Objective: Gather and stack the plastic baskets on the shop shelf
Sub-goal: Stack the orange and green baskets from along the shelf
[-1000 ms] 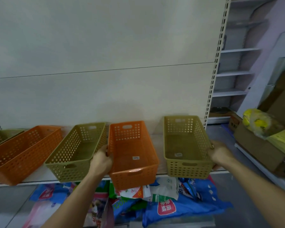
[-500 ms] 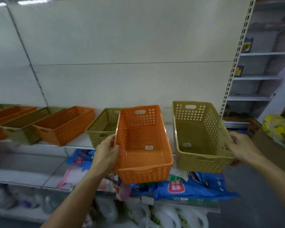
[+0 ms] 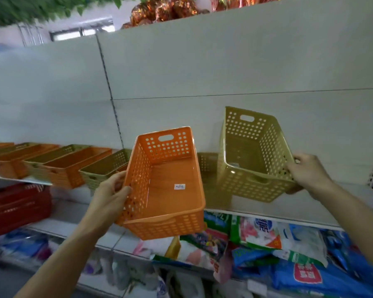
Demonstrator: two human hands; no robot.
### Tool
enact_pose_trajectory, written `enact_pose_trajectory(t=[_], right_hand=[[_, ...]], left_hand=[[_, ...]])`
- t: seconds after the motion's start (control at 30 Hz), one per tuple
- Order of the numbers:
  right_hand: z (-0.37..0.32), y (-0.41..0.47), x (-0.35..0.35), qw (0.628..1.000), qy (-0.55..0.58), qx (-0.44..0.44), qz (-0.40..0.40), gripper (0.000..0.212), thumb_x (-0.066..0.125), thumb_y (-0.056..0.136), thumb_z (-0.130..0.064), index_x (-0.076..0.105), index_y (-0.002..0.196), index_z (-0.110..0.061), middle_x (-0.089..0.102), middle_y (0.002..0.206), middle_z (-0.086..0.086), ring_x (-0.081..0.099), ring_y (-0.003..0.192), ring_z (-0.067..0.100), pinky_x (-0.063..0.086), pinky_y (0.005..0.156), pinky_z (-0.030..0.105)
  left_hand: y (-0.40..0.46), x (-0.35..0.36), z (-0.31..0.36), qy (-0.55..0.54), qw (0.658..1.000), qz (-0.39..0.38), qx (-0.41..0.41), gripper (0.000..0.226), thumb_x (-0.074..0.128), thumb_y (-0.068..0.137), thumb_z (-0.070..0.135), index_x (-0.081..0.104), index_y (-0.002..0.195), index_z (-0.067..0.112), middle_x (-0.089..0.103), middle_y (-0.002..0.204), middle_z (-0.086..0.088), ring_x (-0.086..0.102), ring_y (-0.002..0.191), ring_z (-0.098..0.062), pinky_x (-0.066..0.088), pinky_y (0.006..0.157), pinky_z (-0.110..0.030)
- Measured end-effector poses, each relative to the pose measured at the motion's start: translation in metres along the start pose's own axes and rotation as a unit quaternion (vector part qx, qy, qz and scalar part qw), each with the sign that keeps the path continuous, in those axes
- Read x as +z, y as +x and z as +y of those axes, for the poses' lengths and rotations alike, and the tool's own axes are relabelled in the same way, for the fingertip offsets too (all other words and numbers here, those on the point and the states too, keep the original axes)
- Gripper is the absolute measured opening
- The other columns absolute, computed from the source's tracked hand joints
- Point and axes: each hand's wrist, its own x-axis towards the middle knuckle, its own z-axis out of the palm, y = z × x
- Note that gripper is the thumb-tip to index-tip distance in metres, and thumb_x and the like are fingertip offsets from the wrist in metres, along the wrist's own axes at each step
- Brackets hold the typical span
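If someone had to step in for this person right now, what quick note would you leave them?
Left hand grips the orange basket by its side wall, lifted off the shelf.
Right hand grips the tan basket by its side wall, tilted, also lifted.
Done: two baskets picked up, both empty.
Left: nest one inside the other, then gather the row of baskets on the shelf to the left.

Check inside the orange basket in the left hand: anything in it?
Only a small white sticker on the floor of the orange basket; otherwise bare. The left hand holds its side wall. The near wall hides a thin strip of floor behind it.
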Motion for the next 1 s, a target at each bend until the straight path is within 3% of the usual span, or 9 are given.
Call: enact_pose_trajectory(t=[0.07, 0.17, 0.3, 0.4, 0.63, 0.7, 0.77, 0.87, 1.0], right_hand=[[-0.017, 0.006, 0.036, 1.0, 0.012, 0.004, 0.008, 0.017, 0.048, 0.089, -0.003, 0.065, 0.094, 0.0, 0.064, 0.081, 0.017, 0.062, 0.058, 0.036, 0.053, 0.036, 0.041], [-0.037, 0.013, 0.082, 0.999, -0.006, 0.006, 0.045, 0.02, 0.046, 0.09, -0.01, 0.063, 0.095, -0.003, 0.064, 0.083, 0.015, 0.064, 0.058, 0.037, 0.057, 0.047, 0.051], [-0.051, 0.017, 0.127, 0.99, -0.086, 0.011, 0.113, 0.018, 0.041, 0.092, -0.018, 0.056, 0.097, -0.009, 0.064, 0.087, 0.013, 0.066, 0.053, 0.033, 0.058, 0.058, 0.043], [-0.048, 0.023, 0.15, 0.978, -0.144, 0.014, 0.154, 0.012, 0.042, 0.091, -0.02, 0.051, 0.095, -0.013, 0.065, 0.088, 0.015, 0.066, 0.054, 0.032, 0.058, 0.065, 0.043], [-0.035, 0.043, 0.169, 0.969, -0.217, 0.045, 0.109, 0.019, 0.045, 0.088, -0.021, 0.056, 0.102, -0.017, 0.067, 0.089, 0.013, 0.067, 0.052, 0.031, 0.058, 0.068, 0.044], [-0.032, 0.051, 0.17, 0.967, -0.235, 0.056, 0.085, 0.024, 0.048, 0.083, -0.018, 0.057, 0.106, -0.019, 0.068, 0.093, 0.012, 0.068, 0.063, 0.031, 0.056, 0.075, 0.044], [-0.027, 0.06, 0.172, 0.966, -0.241, 0.076, 0.047, 0.041, 0.049, 0.08, -0.014, 0.055, 0.121, -0.017, 0.066, 0.112, 0.014, 0.065, 0.092, 0.036, 0.053, 0.085, 0.046], [-0.032, 0.063, 0.187, 0.953, -0.298, 0.055, 0.024, 0.053, 0.049, 0.088, -0.013, 0.04, 0.14, -0.014, 0.053, 0.136, 0.018, 0.044, 0.125, 0.039, 0.044, 0.096, 0.049], [-0.079, 0.036, 0.235, 0.966, -0.186, -0.179, 0.024, 0.044, 0.043, 0.098, -0.031, 0.043, 0.139, -0.016, 0.047, 0.143, 0.009, 0.038, 0.133, 0.025, 0.034, 0.105, 0.042]], left_hand=[[0.018, -0.029, -0.014, 0.001, 1.0, 0.006, -0.002, 0.043, 0.05, 0.089, -0.006, 0.059, 0.115, 0.027, 0.073, 0.084, 0.011, 0.069, 0.077, -0.01, 0.054, 0.064, -0.025], [0.047, -0.064, -0.033, 0.0, 1.0, 0.005, -0.008, 0.045, 0.05, 0.089, -0.005, 0.057, 0.121, 0.026, 0.072, 0.09, 0.004, 0.071, 0.081, -0.021, 0.058, 0.07, -0.04], [0.082, -0.094, -0.052, 0.005, 1.0, 0.0, 0.008, 0.044, 0.051, 0.09, -0.003, 0.057, 0.119, 0.03, 0.069, 0.089, 0.012, 0.069, 0.074, -0.004, 0.055, 0.071, -0.033], [0.103, -0.109, -0.062, -0.002, 1.0, -0.014, 0.006, 0.044, 0.05, 0.092, 0.0, 0.055, 0.125, 0.029, 0.068, 0.095, 0.011, 0.068, 0.085, -0.012, 0.055, 0.069, -0.034], [0.146, -0.125, -0.075, -0.021, 1.0, -0.021, -0.001, 0.042, 0.049, 0.094, 0.002, 0.055, 0.128, 0.026, 0.067, 0.098, 0.009, 0.068, 0.087, -0.014, 0.056, 0.068, -0.036], [0.159, -0.124, -0.078, -0.022, 1.0, -0.019, -0.005, 0.042, 0.049, 0.095, 0.005, 0.052, 0.133, 0.023, 0.068, 0.104, 0.004, 0.068, 0.091, -0.018, 0.058, 0.07, -0.04], [0.17, -0.123, -0.08, -0.022, 1.0, -0.018, -0.001, 0.043, 0.049, 0.096, 0.007, 0.051, 0.136, 0.022, 0.068, 0.105, 0.004, 0.068, 0.092, -0.019, 0.059, 0.072, -0.042], [0.187, -0.12, -0.078, -0.026, 0.999, -0.02, 0.017, 0.042, 0.048, 0.097, 0.008, 0.049, 0.137, 0.019, 0.066, 0.101, 0.009, 0.068, 0.091, -0.016, 0.059, 0.071, -0.039], [0.217, -0.114, -0.077, -0.028, 0.999, -0.017, 0.043, 0.044, 0.047, 0.098, 0.012, 0.043, 0.142, 0.019, 0.061, 0.095, 0.015, 0.064, 0.083, -0.003, 0.053, 0.054, -0.019]])
